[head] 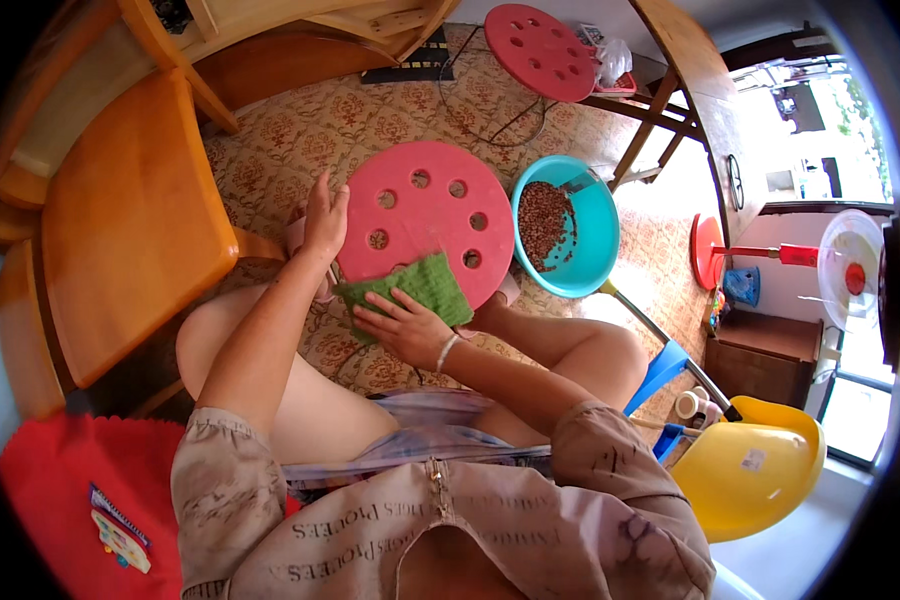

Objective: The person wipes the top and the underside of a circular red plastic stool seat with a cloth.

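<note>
A round red plastic stool [427,217] with a ring of holes in its seat stands between my knees. My left hand [325,219] rests against the seat's left rim, fingers extended and the thumb apart. Under my right hand [409,328] lies a folded green cloth [439,289], pressed onto the near part of the seat and hanging over its edge. The fingers of that hand are spread on the cloth. Just right of the stool is a turquoise plastic basin [600,240] with many small reddish-brown beans or nuts [544,221] in it.
A wooden chair [135,217] stands at left. Another red stool [540,52] is at the back, near a cable on the patterned floor [285,142]. At right are a wooden table [694,60], a red-based fan [709,251], a yellow plastic scoop or dustpan [750,472] and a long handle [652,326].
</note>
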Demonstrator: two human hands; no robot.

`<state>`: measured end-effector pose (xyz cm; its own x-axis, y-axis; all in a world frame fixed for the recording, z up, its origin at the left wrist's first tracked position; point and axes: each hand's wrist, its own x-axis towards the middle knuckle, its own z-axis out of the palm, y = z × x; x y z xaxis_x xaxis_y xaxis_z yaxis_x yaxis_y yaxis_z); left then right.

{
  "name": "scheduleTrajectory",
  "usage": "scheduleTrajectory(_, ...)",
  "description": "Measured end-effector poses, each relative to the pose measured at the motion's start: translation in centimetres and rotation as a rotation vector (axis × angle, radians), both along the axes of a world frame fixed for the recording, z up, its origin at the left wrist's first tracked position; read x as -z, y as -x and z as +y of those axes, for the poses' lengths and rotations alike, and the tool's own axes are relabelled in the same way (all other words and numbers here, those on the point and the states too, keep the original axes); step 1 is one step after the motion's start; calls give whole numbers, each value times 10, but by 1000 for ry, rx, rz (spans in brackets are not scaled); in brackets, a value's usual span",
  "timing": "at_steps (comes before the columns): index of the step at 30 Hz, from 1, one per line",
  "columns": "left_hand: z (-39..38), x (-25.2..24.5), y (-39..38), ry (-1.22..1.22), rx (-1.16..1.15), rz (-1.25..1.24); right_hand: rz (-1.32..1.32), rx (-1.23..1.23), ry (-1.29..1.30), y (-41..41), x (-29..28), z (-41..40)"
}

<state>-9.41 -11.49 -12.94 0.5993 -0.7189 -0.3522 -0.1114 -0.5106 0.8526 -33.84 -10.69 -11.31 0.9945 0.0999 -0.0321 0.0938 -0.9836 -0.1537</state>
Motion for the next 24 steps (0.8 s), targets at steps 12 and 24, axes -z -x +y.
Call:
scheduleTrajectory(12,4,30,14,58,34,20,8,400,116,-90,2,-142)
scheduleTrajectory(24,-3,17,15,-18,44,-30,-156,1119,-268,25,15,-161)
